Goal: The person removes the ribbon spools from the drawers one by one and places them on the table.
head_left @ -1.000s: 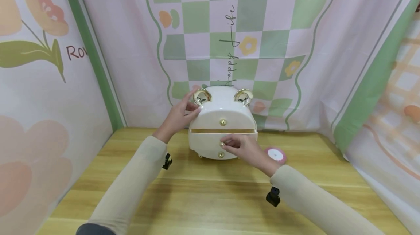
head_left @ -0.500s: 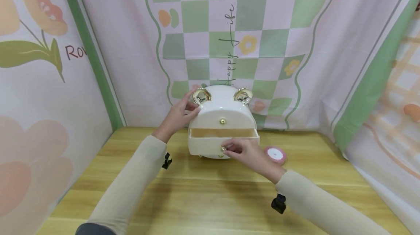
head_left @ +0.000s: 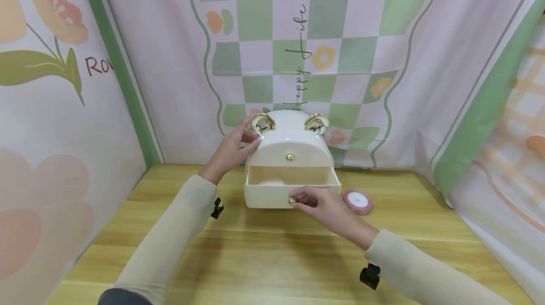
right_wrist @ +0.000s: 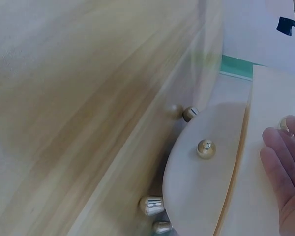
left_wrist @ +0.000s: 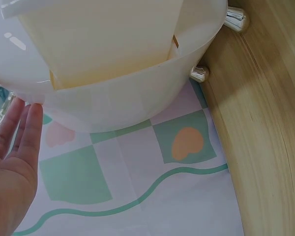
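Note:
A glossy white drawer box (head_left: 294, 127) with gold ear-like rings stands on the table, its middle drawer (head_left: 264, 197) pulled well out. My right hand (head_left: 328, 208) pinches that drawer's gold knob (head_left: 292, 201) between thumb and fingers. Something pale shows inside the drawer near its front left. My left hand (head_left: 232, 151) rests against the box's upper left side beside the gold ear (head_left: 262, 124), its fingers nearly straight (left_wrist: 14, 162) in the left wrist view. The upper drawer with its gold knob (head_left: 290, 157) is closed. Below, the bottom drawer's knob (right_wrist: 206, 149) shows in the right wrist view.
A pink-edged roll with a white centre (head_left: 357, 201) lies on the wooden table (head_left: 264, 257), just right of the box. Printed cloth (head_left: 323, 87) hangs close behind the box and along both sides. Small gold feet (right_wrist: 151, 205) hold the box off the table.
The middle drawer has slid out toward me from a narrow gap, drawn by my right hand, which moved nearer and slightly right. My left hand stays at the box's side.

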Demonstrator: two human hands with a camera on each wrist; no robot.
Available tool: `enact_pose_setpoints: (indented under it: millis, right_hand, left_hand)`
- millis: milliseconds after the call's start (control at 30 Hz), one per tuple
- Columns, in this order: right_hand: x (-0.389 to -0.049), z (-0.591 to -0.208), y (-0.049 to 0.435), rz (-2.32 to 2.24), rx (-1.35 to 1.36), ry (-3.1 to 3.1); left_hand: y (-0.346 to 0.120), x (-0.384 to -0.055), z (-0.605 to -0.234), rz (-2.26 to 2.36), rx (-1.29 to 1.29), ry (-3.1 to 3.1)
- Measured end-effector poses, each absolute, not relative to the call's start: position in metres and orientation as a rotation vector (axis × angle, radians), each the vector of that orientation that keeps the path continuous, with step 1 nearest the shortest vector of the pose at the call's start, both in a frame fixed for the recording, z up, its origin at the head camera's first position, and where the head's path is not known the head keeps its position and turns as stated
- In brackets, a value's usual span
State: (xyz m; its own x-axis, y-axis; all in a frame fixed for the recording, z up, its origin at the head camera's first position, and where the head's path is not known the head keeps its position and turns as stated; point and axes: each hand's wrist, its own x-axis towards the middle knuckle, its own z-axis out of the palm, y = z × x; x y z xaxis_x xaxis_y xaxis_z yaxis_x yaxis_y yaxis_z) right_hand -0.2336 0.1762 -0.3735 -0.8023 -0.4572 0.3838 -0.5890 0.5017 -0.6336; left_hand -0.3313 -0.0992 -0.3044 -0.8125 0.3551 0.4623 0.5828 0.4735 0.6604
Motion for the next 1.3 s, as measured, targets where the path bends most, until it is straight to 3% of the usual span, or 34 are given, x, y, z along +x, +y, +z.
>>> enact_pose_setpoints:
  millis: [1300]
  right_hand:
    - [-0.211,-0.376,0.176,1.220,0.923,-2.550]
  left_hand:
    - [-0.098,-0.330,-0.305,-1.206,-0.822,-2.436]
